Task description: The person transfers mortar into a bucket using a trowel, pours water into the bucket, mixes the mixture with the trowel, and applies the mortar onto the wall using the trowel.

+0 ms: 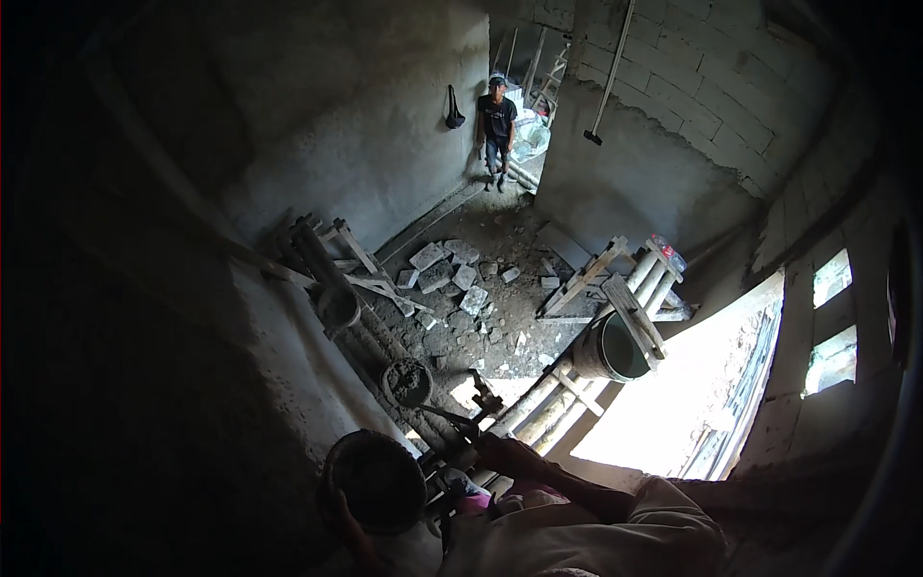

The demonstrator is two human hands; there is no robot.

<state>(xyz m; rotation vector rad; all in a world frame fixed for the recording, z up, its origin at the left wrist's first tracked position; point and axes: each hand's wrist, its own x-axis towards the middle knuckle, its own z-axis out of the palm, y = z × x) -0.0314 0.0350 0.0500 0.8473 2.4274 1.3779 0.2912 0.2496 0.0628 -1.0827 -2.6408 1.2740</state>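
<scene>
At the lower left, my left hand (pixel 348 522) grips the side of a dark round bucket (pixel 377 481). Shadow hides the bucket's contents. My right hand (pixel 507 456) is closed around the handle of a trowel (pixel 452 416), whose thin dark end points left, toward the planks. Just beyond it, a smaller bucket (pixel 408 383) of grey mortar rests on the scaffold planks (pixel 370 351). Another round bucket (pixel 338 308) stands farther along the same planks.
Bamboo scaffold poles (pixel 553 409) run to the right, with a large bucket (pixel 615 346) on them. Below, broken blocks (pixel 461 274) litter the floor. A person (pixel 498 120) stands by the far doorway. A long-handled tool (pixel 611 77) leans on the wall; a bright opening (pixel 692 385) lies at right.
</scene>
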